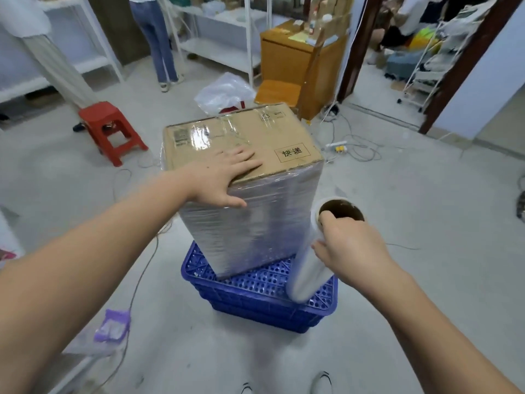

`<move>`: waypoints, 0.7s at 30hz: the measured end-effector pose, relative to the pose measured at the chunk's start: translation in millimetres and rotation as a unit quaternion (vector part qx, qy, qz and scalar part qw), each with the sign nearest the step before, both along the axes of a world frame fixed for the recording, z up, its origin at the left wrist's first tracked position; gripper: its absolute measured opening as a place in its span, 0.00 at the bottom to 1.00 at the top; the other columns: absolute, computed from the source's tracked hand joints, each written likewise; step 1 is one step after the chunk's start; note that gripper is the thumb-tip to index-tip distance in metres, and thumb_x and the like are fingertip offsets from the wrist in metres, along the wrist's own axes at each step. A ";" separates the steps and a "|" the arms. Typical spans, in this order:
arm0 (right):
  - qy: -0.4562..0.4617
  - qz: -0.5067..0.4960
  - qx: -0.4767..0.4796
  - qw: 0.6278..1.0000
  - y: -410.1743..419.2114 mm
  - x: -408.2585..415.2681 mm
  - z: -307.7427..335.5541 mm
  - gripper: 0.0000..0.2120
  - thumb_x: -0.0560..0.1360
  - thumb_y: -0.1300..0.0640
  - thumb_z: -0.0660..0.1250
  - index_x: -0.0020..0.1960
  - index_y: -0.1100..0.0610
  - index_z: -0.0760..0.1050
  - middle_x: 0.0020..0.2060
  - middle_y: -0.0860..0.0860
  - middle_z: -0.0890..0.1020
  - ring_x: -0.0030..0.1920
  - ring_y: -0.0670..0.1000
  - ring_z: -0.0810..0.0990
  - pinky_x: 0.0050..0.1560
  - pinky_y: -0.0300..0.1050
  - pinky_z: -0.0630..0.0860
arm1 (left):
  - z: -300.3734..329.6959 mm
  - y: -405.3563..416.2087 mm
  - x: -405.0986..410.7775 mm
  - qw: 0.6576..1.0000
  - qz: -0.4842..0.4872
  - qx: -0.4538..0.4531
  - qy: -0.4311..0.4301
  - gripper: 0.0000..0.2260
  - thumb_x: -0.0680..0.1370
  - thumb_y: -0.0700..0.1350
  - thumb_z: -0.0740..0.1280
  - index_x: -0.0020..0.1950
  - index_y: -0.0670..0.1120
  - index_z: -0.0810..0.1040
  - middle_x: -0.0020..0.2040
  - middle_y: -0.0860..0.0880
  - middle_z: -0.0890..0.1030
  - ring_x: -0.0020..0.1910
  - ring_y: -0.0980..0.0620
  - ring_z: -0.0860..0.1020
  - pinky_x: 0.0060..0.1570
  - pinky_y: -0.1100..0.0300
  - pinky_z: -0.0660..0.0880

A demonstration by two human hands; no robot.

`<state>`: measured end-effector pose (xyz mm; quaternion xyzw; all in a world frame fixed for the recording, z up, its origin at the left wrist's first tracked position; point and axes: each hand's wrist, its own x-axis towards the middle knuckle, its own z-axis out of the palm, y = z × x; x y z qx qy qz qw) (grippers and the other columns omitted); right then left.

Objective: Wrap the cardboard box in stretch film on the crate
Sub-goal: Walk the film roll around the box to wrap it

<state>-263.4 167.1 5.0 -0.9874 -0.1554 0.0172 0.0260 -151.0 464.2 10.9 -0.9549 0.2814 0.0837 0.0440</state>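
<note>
Two hands at work, left hand (224, 174) flat with fingers spread on film-wrapped cardboard box (250, 177) mid-frame, right hand (349, 248) fingers clamped around stretch film roll (312, 257) lower right, blue crate (264, 294) beneath

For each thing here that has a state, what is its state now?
cardboard box: upright on the crate, sides covered in film, top mostly bare
blue crate: upside down on the floor, bearing the box
stretch film roll: tilted, lower end over the crate
left hand: flat, pressing the box top
right hand: gripping the roll's upper end
red stool: standing, unused
</note>
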 end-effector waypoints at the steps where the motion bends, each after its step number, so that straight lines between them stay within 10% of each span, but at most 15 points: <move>1: 0.008 -0.019 0.004 1.000 2.5 -2.0 0.1 0.11 0.77 0.50 0.61 0.46 0.53 0.60 0.31 0.47 0.70 0.29 0.50 0.69 0.26 0.45 0.58 | -3.2 1.5 -0.6 1.000 0.002 -0.006 -0.004 0.45 0.77 0.73 0.61 0.85 0.57 0.42 0.85 0.50 0.43 0.83 0.48 0.43 0.82 0.43 0.44; 8: -0.047 -0.103 -0.080 0.990 15.2 -2.7 -6.1 0.30 0.70 0.23 0.53 0.41 0.52 0.62 0.28 0.46 0.71 0.27 0.49 0.67 0.27 0.43 0.61 | -15.8 -6.7 -1.7 0.995 0.067 -0.064 -0.033 0.34 0.81 0.70 0.56 0.84 0.62 0.50 0.85 0.45 0.47 0.84 0.43 0.47 0.81 0.46 0.47; 16: -0.048 -0.050 -0.050 0.996 -9.0 -10.5 -3.4 0.27 0.73 0.30 0.60 0.35 0.52 0.56 0.28 0.47 0.69 0.33 0.53 0.71 0.32 0.45 0.67 | -8.1 -37.8 3.1 0.994 0.095 -0.038 -0.045 0.33 0.82 0.68 0.51 0.84 0.58 0.50 0.84 0.40 0.50 0.82 0.36 0.51 0.80 0.42 0.52; 21: -0.107 0.090 -0.020 0.990 -13.0 -19.6 -7.4 0.32 0.61 0.36 0.75 0.31 0.53 0.55 0.21 0.46 0.59 0.23 0.53 0.62 0.25 0.39 0.53 | -7.7 -67.7 0.9 0.990 0.127 -0.034 -0.052 0.32 0.83 0.68 0.52 0.84 0.58 0.50 0.84 0.39 0.51 0.82 0.35 0.52 0.80 0.40 0.51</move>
